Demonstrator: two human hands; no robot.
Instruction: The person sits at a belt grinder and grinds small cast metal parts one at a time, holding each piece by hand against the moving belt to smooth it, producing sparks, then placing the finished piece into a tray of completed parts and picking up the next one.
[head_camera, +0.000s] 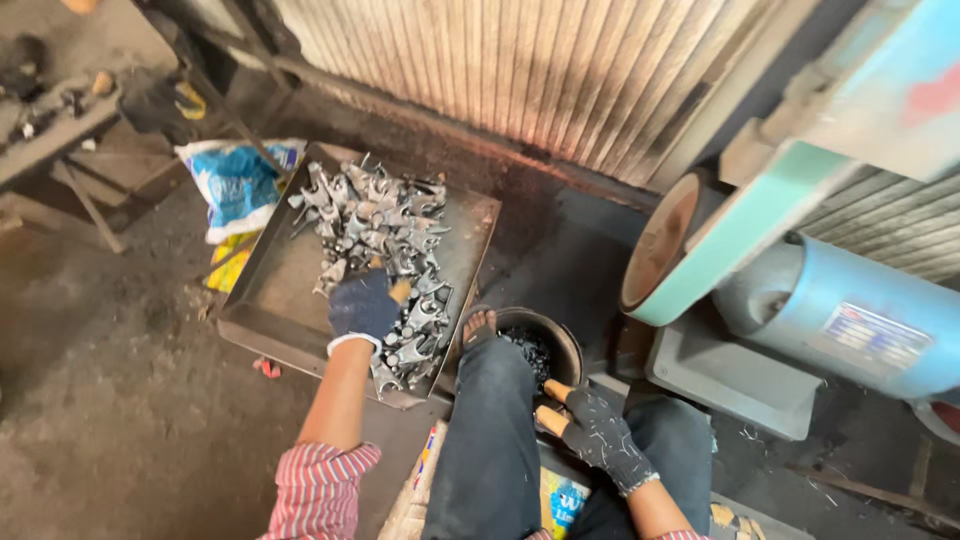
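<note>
My left hand (365, 305), in a dark blue glove with the fingertips worn through, reaches into a pile of small grey metal parts (385, 225) on a shallow metal tray (275, 290) on the floor; its fingers curl down among the parts. Whether it has hold of one I cannot tell. My right hand (595, 425), in a speckled black glove with bare fingertips, rests over my right knee with fingers loosely apart and nothing in it. A round black bowl (560, 335) of dark pieces sits just beyond my bare foot (478, 325).
A belt grinder with a pale green belt (740, 235) and a blue motor (850, 315) stands at the right. A corrugated metal wall (520, 70) runs behind. A blue and white sack (240, 185) lies left of the tray, by a wooden bench (60, 140).
</note>
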